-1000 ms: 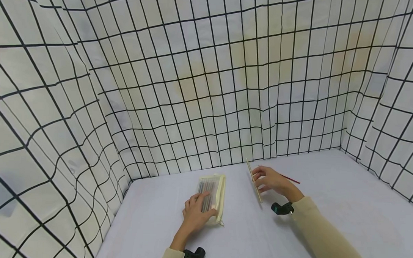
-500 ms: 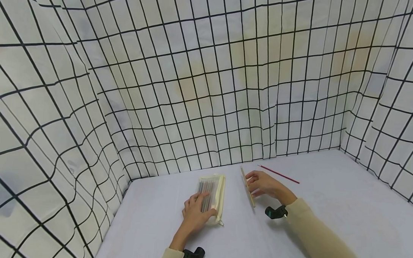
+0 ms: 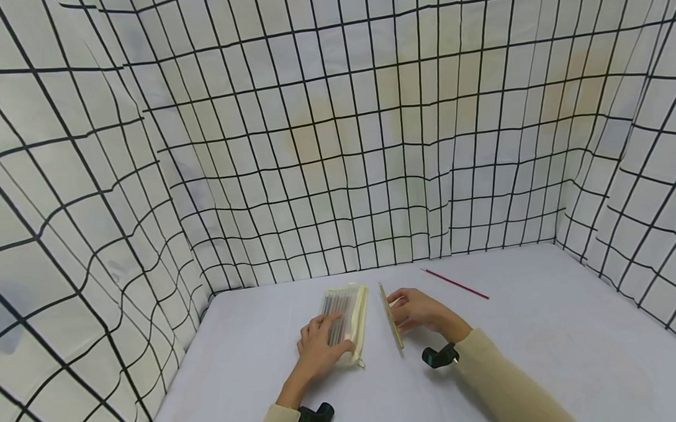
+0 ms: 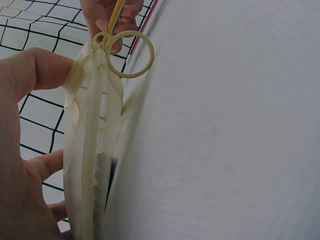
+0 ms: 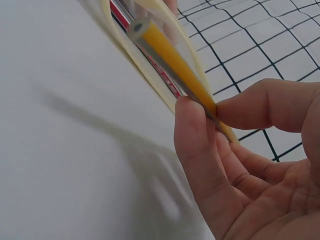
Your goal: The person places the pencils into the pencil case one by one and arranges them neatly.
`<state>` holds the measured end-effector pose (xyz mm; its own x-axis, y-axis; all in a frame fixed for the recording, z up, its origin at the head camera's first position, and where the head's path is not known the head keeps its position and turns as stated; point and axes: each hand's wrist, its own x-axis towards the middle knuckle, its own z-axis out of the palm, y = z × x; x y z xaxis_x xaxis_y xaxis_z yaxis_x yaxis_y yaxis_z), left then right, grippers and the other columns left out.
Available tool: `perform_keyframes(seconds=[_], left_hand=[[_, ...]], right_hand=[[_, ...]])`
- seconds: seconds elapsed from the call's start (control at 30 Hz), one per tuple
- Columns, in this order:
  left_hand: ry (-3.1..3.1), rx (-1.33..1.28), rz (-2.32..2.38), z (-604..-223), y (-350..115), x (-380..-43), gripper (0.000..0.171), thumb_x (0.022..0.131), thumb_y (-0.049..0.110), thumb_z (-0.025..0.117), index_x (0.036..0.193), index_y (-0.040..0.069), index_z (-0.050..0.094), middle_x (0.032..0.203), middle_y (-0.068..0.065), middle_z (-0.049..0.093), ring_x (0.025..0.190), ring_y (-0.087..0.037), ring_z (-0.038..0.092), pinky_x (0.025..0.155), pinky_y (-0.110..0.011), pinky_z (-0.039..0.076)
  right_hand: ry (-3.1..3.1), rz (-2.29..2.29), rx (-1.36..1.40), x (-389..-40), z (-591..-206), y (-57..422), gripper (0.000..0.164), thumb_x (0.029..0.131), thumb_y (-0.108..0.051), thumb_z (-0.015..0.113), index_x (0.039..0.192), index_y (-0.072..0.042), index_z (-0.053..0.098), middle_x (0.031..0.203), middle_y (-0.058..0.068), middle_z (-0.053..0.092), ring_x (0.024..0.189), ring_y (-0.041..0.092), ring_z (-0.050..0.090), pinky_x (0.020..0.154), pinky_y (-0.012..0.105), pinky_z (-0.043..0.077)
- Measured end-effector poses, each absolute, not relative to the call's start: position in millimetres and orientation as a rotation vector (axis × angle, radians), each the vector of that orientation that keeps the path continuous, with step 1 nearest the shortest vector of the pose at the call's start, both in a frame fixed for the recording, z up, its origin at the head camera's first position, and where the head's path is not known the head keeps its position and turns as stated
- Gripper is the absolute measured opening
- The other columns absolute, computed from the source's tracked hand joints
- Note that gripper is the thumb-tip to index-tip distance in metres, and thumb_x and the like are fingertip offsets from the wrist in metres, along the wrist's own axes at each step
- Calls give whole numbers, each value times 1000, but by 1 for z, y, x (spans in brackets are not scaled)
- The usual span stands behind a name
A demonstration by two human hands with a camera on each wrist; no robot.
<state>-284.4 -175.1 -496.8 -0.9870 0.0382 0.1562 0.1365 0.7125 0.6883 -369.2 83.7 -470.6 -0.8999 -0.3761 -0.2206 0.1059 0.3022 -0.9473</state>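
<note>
A cream pencil case (image 3: 362, 317) with a see-through upper face lies on the table, several slim pencils (image 3: 339, 310) showing inside. My left hand (image 3: 315, 347) rests on it with spread fingers, the thumb touching the edge beside the opening. That side gapes in the right wrist view, and red pencils (image 5: 159, 67) show within. A ring-shaped zip pull (image 4: 150, 52) hangs at the near end. Just right of the case, my right hand (image 3: 418, 310) pinches a yellow pencil (image 5: 172, 60) between thumb and fingers. Its flat, unsharpened end faces the right wrist camera.
A red pencil (image 3: 455, 283) lies on the white tabletop (image 3: 534, 342), behind and right of my right hand. White cloth walls (image 3: 339, 174) with a black grid stand behind the table and at both sides. A black wrist camera (image 3: 440, 356) sits on each wrist.
My right hand has come left and nearer with the yellow pencil, closer to the case. The red pencil, partly hidden before, is now in full sight. My left hand stays put.
</note>
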Motion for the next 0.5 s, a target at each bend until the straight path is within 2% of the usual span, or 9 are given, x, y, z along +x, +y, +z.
perform_keyframes(seconds=[0.5], left_hand=[[-2788, -136, -1126, -496, -175, -285, 77, 74, 43, 73, 145, 20, 54, 153, -19, 40, 140, -45, 28, 109, -71, 21]], right_hand=[[2118, -1643, -291, -356, -477, 58, 46, 88, -1, 68, 131, 5, 54, 98, 12, 63, 78, 19, 64, 66, 29, 57]])
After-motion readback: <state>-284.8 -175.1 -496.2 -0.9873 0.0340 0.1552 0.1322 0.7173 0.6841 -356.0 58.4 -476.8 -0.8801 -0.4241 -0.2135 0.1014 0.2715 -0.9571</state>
